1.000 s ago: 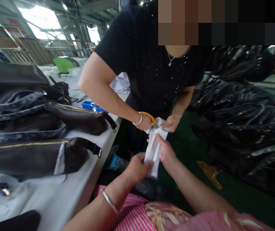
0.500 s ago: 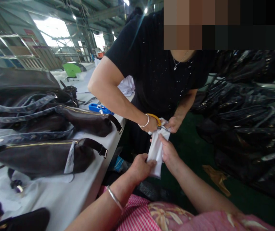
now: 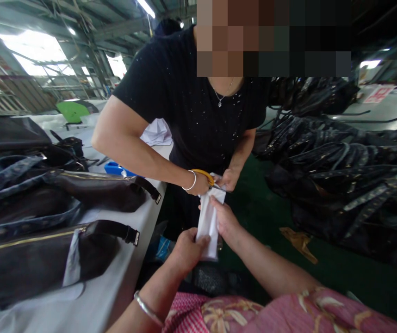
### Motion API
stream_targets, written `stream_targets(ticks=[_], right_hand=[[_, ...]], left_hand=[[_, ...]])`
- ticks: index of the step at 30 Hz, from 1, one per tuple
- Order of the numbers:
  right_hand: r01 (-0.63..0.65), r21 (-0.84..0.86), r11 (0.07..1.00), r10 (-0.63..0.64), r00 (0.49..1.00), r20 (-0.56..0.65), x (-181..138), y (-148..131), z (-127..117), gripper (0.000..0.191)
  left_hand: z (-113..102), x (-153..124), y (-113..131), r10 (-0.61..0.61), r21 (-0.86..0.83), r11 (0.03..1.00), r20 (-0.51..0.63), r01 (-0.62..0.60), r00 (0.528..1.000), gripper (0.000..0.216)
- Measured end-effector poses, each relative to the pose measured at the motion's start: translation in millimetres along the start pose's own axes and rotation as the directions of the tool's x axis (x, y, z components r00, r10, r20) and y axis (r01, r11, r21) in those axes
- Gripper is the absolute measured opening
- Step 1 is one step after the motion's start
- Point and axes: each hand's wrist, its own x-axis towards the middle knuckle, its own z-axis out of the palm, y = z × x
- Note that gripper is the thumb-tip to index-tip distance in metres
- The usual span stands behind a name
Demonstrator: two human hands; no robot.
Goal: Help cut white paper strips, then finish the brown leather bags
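A folded strip of white paper or thin sheet (image 3: 208, 226) is held between my two hands, its long side pointing away from me. My left hand (image 3: 190, 249) grips its near left edge with the thumb on top. Farther up, my right hand (image 3: 225, 216) pinches the right edge. At the far end, a co-worker's hand (image 3: 198, 184) works scissors (image 3: 206, 175) with yellow handles, the blades lying across the sheet. The co-worker's other hand (image 3: 231, 179) holds the sheet's far corner. Whether the material is paper or cloth I cannot tell.
Dark leather bags (image 3: 46, 254) with gold zips lie on the white table (image 3: 115, 273) at left. Many black bags (image 3: 351, 185) are piled at right. A tan scrap (image 3: 299, 243) lies on the green floor. The co-worker (image 3: 191, 106) stands opposite, leaning over the sheet.
The view has turned to the right, so everything sits farther left. My hands keep their hold on the white sheet, and the co-worker's scissors remain at its far end.
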Motion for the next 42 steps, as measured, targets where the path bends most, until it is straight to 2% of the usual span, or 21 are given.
stream_targets(ticks=[8,15,42], right_hand=[[0.004,0.007,1.0,-0.004,1.0,0.012,-5,1,-1,0.018],[0.018,-0.004,1.0,-0.018,0.999,0.035,-11,0,-3,0.022],[0.032,-0.012,0.999,-0.031,0.998,0.059,-11,-4,-5,0.028]], left_hand=[[-2,1,-13,-0.002,-0.015,1.0,-0.019,0.001,1.0,0.04],[-2,0,-18,0.014,-0.045,0.999,-0.005,-0.014,1.0,0.043],[1,-3,-5,0.027,-0.039,0.999,0.018,-0.026,0.999,0.043]])
